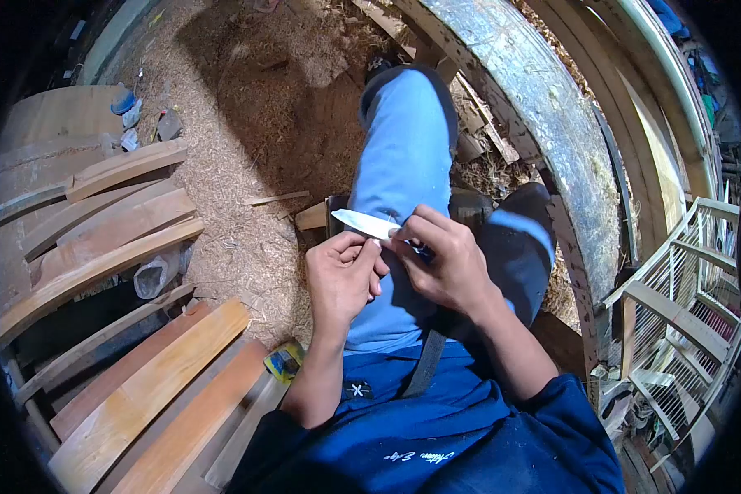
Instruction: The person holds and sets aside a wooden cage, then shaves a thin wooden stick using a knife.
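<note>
A white, narrow, paper-like strip [365,223] with a tapered end is held up over my lap, pointing to the left. My left hand [339,278] is closed, pinching its lower edge between thumb and fingers. My right hand [446,253] is closed too, its fingertips on the strip's right end. The fingertips of both hands almost meet there. Below them lies my leg in light blue trousers [399,156]. Whether the strip is folded or rolled, I cannot tell.
Curved wooden pieces [132,218] and planks [152,395] are stacked at my left. Sawdust and shavings cover the floor [230,239]. A large curved, worn surface [543,90] arcs along my right, with a slatted wooden rack [683,321] beside it. A yellow packet [285,361] lies near my left forearm.
</note>
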`<state>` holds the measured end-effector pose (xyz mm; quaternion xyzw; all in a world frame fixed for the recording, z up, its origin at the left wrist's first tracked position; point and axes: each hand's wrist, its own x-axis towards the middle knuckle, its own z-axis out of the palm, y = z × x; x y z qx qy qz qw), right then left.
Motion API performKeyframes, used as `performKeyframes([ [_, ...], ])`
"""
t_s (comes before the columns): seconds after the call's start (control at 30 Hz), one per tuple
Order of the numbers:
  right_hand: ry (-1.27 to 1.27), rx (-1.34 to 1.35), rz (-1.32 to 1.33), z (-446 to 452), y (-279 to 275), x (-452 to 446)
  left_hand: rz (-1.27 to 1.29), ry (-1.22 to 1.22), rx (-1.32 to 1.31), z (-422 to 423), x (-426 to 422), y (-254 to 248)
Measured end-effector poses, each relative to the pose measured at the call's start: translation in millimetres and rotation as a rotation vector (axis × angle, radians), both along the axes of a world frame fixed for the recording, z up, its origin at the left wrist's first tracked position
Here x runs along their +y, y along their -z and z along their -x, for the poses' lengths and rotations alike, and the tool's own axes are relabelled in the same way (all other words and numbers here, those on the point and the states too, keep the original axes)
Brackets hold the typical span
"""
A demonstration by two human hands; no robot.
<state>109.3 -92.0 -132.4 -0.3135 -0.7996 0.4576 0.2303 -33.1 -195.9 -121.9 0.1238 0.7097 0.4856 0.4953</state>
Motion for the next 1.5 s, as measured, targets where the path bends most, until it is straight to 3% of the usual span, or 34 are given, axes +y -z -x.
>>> performKeyframes([
  [0.6, 0.080, 0.006, 0.003, -2.4, -2.2, -3.1, -0.053, -0.006, -0.002, -3.8, -7.9, -1.5],
  [0.77, 0.067, 0.217, -0.020, -2.1, 3.4, 5.7, -0.116, -0.022, 0.049, 2.1, 6.1, -2.9],
  [0.87, 0.102, 0.167, -0.068, 2.0, -1.7, 16.8, -0.169, 0.030, 0.121, 11.6, 24.0, 3.6],
  [1.5, 0.184, 0.133, -0.050, 7.9, 8.8, 25.0, -0.025, 0.125, 0.233, 18.6, 51.8, -4.5],
])
